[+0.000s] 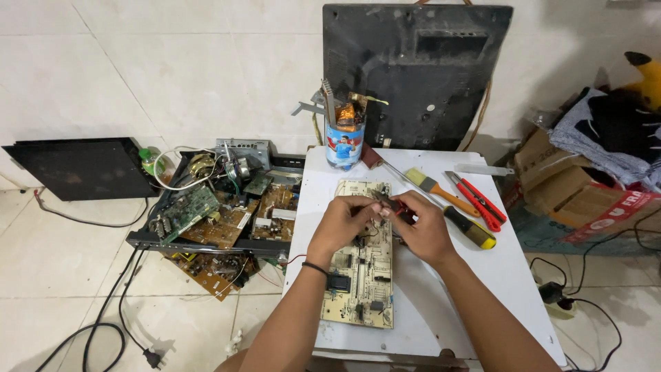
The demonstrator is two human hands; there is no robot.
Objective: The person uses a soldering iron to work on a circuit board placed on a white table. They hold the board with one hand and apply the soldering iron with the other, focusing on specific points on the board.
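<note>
**Two hands working over a circuit board**

A beige circuit board [361, 256] lies on the white surface [509, 275], its long axis running away from the person. Both hands meet above its far end. The left hand [344, 222] pinches a small part; the right hand [421, 231] is closed on a red-handled tool [401, 210]. A screwdriver [441, 207] lies just right.

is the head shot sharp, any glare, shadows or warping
Head view: even, soft light, the circuit board sharp; faint shadow under the hands, left hand, right hand; no strong glare on the white table; wide-lens bending of floor tiles at the edges.
</note>
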